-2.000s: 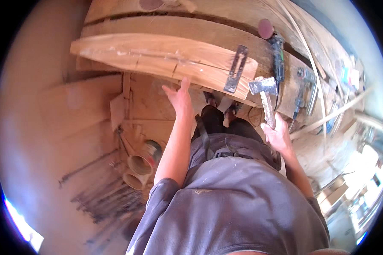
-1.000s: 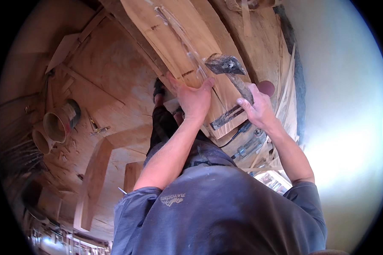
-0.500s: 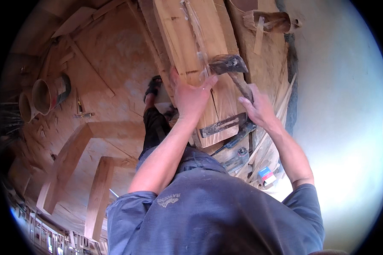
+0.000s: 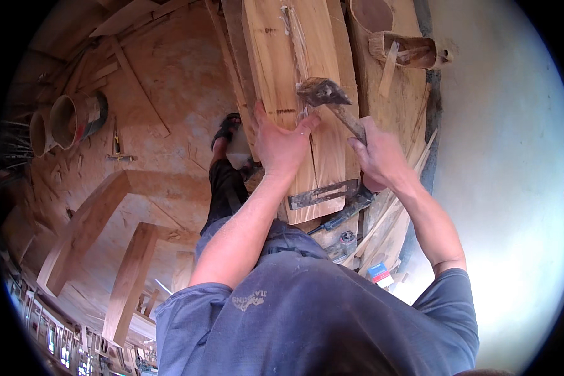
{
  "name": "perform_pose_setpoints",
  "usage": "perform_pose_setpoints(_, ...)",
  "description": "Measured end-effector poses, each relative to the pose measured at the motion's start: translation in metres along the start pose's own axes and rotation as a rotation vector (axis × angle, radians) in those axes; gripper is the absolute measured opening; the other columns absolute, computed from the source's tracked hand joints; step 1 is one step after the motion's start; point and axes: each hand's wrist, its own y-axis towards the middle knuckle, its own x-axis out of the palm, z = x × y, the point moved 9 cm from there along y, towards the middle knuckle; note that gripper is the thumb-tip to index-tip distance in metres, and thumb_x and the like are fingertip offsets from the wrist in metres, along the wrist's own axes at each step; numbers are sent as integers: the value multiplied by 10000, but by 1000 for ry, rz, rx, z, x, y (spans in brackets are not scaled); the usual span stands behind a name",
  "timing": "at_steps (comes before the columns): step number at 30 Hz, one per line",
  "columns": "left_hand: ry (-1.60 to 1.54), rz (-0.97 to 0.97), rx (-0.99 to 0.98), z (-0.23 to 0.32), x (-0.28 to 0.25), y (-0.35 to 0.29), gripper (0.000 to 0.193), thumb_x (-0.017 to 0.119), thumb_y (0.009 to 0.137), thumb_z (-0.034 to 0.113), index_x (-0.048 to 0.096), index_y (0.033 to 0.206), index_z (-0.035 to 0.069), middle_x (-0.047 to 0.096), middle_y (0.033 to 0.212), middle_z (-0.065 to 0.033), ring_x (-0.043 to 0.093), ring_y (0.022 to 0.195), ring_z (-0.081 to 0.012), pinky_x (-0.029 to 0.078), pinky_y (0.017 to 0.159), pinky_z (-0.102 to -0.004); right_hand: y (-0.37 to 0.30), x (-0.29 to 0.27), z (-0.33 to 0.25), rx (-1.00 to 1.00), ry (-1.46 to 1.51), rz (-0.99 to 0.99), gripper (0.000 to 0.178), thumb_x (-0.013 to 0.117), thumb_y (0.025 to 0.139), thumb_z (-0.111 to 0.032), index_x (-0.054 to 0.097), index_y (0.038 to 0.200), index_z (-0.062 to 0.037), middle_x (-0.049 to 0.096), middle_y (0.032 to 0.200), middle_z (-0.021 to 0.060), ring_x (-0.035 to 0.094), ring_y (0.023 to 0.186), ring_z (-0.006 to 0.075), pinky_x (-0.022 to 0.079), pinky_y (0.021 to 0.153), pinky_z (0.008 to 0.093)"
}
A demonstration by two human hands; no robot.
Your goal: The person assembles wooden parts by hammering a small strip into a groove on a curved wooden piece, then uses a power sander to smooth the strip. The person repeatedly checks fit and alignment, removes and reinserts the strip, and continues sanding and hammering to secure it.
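My right grip point(image 4: 382, 150) wraps firmly round the wooden-handled hammer point(image 4: 323, 92), its head over the plank point(image 4: 327, 147) along the left edge of my worktop point(image 4: 410, 81), while my left grip point(image 4: 283, 145) spreads wide across that plank, seemingly to steady it, between pale wall point(image 4: 501, 188) and scrap-littered floor point(image 4: 182, 94).

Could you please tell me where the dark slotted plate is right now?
In the head view, right of centre, the plate lies across the near end of the board, below and right of the left hand.
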Motion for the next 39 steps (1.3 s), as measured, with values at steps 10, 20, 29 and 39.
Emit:
perform_pose_setpoints(10,16,-12,-15,3,1,-5,1134,891,694,405,278,1518,-77,418,1509,-292,441,1384,-431,384,1127,-477,2,9,5,-32,-27,-6,318,651,935,-190,488,1132,0,673,819,280,664,780,491,522,674,545)
perform_pose_setpoints(20,39,-1,-37,-6,2,-2,1120,863,709,417,275,1525,-75,433,1498,-305,443,1388,-423,376,1132,-483,-20,-32,-36,-204,334,255,311,653,929,-172,483,1123,4,672,850,294,663,793,495,519,686,547)
perform_pose_setpoints(29,38,5,-53,0,-1,-2,1095,863,706,404,295,1521,-55,495,1438,-314,510,1321,-438,406,1105,-476,-13,-32,-22,-78,210,192,322,668,920,-168,505,1139,4,676,832,279,655,814,511,529,697,533)
perform_pose_setpoints(39,12,-43,-90,6,-1,-5,1165,877,709,390,211,1552,-58,507,1428,-315,525,1305,-446,420,1091,-479,5,4,4,-25,-7,20,317,624,945,-217,476,1097,19,665,822,300,646,816,517,505,716,566)
